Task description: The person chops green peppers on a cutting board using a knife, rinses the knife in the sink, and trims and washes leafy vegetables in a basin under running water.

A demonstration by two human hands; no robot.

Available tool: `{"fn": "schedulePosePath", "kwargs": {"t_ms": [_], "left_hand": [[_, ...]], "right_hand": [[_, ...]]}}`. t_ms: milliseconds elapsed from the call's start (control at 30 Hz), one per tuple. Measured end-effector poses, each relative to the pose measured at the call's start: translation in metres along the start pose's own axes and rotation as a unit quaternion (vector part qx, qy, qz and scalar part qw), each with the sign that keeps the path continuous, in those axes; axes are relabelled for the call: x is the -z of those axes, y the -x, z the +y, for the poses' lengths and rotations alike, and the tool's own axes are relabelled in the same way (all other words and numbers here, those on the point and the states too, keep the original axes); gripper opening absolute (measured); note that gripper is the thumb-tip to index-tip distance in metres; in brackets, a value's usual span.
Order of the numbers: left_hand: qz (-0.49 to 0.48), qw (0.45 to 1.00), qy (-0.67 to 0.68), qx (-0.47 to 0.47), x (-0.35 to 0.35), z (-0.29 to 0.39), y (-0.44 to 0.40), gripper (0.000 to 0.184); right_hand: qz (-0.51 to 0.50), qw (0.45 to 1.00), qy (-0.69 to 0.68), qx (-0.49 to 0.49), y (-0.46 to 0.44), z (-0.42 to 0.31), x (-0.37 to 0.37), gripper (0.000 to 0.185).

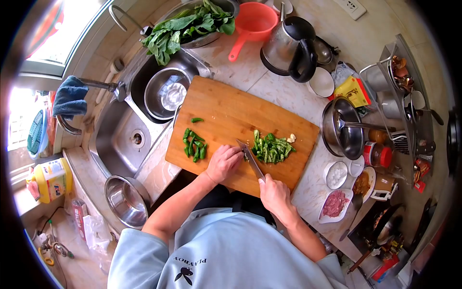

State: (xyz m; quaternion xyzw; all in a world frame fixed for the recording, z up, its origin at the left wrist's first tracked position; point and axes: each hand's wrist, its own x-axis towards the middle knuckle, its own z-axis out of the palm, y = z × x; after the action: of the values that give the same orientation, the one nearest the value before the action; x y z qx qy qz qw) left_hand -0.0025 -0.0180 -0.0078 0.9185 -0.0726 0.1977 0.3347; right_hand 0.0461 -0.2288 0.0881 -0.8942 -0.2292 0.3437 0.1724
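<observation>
Pepper slices (273, 149) lie in one heap just right of the fingertips of the left hand (225, 163), so the cutting looks well advanced, perhaps past halfway. Uncut pepper pieces (194, 146) are left of those fingers, a cluster too overlapped to count surely, with one lone pepper piece (197, 120) beyond it. The left fingers are bent and drawn together beside the blade; I cannot tell whether they pinch the green there. The fingers of the right hand (275, 195) are wrapped around one knife (252, 162). One cutting board (226, 98) lies beneath both hands; one portion of minced meat (335, 204) sits right of the right fingers, well apart.
</observation>
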Motion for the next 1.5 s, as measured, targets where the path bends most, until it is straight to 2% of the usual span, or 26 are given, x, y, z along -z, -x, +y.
{"fn": "schedulePosePath", "kwargs": {"t_ms": [233,300,333,400,500,533,633,667,700,733,767,900,933,1033,1500], "left_hand": [[0.021,1.000,0.008,-0.009,0.016,0.009,-0.013,0.026],[0.097,0.994,-0.053,0.026,0.044,-0.001,-0.029,0.027],[0.108,0.985,-0.110,0.072,0.059,-0.011,-0.035,0.023],[0.055,0.955,-0.225,0.187,0.087,-0.026,-0.050,0.024],[-0.153,0.907,-0.293,0.260,0.104,-0.051,-0.052,0.025],[-0.193,0.900,-0.303,0.247,0.101,-0.061,-0.052,0.024],[-0.183,0.951,-0.198,0.153,0.076,-0.061,-0.058,0.024],[-0.179,0.971,-0.126,0.091,0.065,-0.052,-0.057,0.024],[-0.242,0.967,-0.081,-0.020,0.045,-0.027,-0.049,0.026],[-0.233,0.967,-0.047,-0.094,0.034,-0.020,-0.044,0.028],[-0.244,0.961,-0.030,-0.127,0.030,-0.014,-0.038,0.034],[-0.182,0.980,-0.007,-0.078,0.025,-0.001,-0.020,0.039],[-0.128,0.989,-0.018,-0.070,0.022,0.000,-0.015,0.039],[-0.062,0.998,-0.005,-0.033,0.019,-0.001,0.000,0.039],[-0.067,0.996,-0.003,-0.058,0.005,-0.004,0.000,0.034]], "right_hand": [[0.074,0.995,-0.073,-0.006,0.016,0.021,0.009,0.029],[0.055,0.995,-0.080,0.000,0.020,0.012,0.009,0.028],[0.042,0.996,-0.083,0.006,0.021,0.008,0.006,0.028],[0.014,0.997,-0.070,0.016,0.019,0.002,-0.001,0.030],[0.013,0.998,-0.064,0.014,0.012,0.011,-0.017,0.030],[0.027,0.998,-0.057,0.004,0.013,0.013,-0.015,0.030],[0.060,0.997,-0.051,-0.026,0.016,0.025,-0.011,0.030],[0.068,0.995,-0.060,-0.031,0.016,0.031,-0.011,0.029],[0.074,0.994,-0.066,-0.039,0.020,0.036,-0.010,0.029],[0.067,0.996,-0.045,-0.046,0.021,0.034,-0.007,0.029],[0.069,0.996,-0.044,-0.043,0.021,0.033,-0.006,0.028],[0.073,0.995,-0.057,-0.034,0.022,0.029,-0.006,0.027],[0.073,0.995,-0.062,-0.031,0.022,0.028,-0.006,0.027],[0.077,0.996,-0.049,-0.017,0.020,0.020,-0.004,0.027],[0.049,0.997,0.038,0.036,0.036,0.004,0.010,0.022]]}}
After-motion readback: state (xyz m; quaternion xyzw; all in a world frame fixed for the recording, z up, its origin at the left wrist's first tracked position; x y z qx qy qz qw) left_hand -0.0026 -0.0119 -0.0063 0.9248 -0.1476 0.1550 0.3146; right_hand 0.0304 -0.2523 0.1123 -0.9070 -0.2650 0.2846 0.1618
